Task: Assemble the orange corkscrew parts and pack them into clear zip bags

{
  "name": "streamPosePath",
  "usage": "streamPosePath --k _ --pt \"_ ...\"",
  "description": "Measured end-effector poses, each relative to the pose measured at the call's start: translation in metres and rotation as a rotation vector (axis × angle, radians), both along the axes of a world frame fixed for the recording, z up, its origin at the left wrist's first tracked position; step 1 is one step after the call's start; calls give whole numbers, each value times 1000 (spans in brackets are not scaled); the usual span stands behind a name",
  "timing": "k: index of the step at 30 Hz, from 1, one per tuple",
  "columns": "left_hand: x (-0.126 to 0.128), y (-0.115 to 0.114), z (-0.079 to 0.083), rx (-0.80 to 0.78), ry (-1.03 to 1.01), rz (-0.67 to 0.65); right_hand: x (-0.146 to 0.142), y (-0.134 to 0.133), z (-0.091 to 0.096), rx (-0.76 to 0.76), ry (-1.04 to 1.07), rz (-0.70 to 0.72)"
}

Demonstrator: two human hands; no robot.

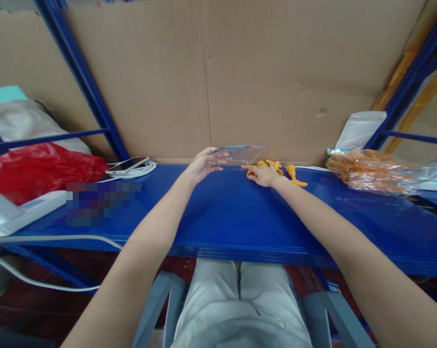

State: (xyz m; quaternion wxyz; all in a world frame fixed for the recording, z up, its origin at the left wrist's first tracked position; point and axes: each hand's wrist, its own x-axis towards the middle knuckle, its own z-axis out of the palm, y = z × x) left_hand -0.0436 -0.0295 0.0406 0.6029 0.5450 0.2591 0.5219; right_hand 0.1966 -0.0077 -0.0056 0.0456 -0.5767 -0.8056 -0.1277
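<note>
My left hand [205,165] holds a clear plastic bag [242,153] by its left end, above the back of the blue shelf. The bag looks thin and flat, and its right end reaches over toward my other hand. Low at the back of the shelf, my right hand [264,175] has its fingers curled over several yellow-orange plastic pieces [275,165], which it partly covers. One of them seems to be in its grasp, near the thumb. Just right of that hand lies a single yellow-orange piece [294,175] with a rounded end and a flared foot.
A clear bag full of orange pieces [371,169] lies at the right, with a white packet [361,128] behind it. At the left are a red plastic bag [48,169], a phone [127,164], a coiled white cable [142,169] and a white device [33,212]. Cardboard [258,72] stands behind.
</note>
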Motion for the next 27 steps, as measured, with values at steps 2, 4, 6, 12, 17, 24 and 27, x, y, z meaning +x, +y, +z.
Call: streamPosePath --k 2,4,6,12,17,24,27 --pt "0 0 0 3 6 2 7 4 -4 -12 45 -14" --pt "0 -1 0 8 12 0 13 5 -7 4 83 -12" --pt "0 -1 0 5 17 -6 18 4 -11 30 123 -5" --pt "1 -1 0 -11 16 -18 35 4 -12 61 206 -37" --pt "0 1 -1 -11 10 -28 59 12 -14 37 236 -150" --pt "0 1 -3 -2 42 -47 56 4 -8 93 302 -188" --pt "1 -1 -3 4 42 -54 50 3 -2 168 440 -170"
